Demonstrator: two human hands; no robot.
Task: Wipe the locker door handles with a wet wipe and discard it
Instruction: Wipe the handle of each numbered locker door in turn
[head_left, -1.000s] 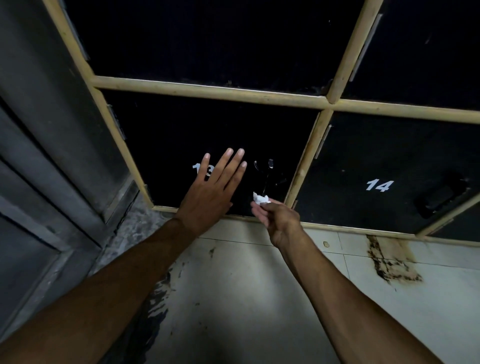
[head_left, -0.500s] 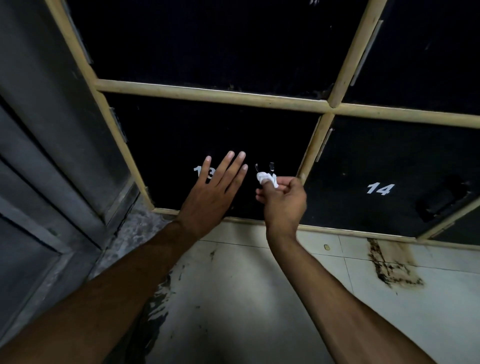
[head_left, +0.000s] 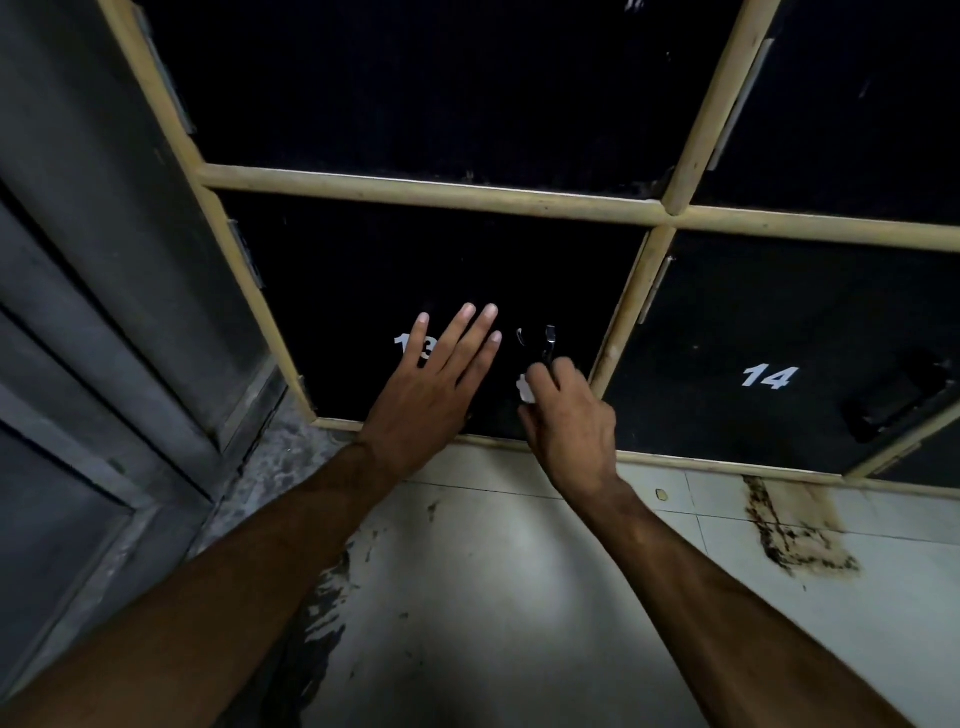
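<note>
Through the head camera we face black locker doors (head_left: 415, 104) in a pale wooden frame (head_left: 441, 189), above a stained tiled floor (head_left: 519, 597). Both our arms stretch forward. Our left hand (head_left: 431, 384) presses flat, fingers straight, on door 13 (head_left: 363, 270). Our right hand (head_left: 571, 415) curls round a white wet wipe (head_left: 525, 391) at that door's handle (head_left: 548, 343).

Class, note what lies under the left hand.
The left hand spreads over the black locker door, covering part of its white number 13; the door surface beneath the palm is hidden.
</note>
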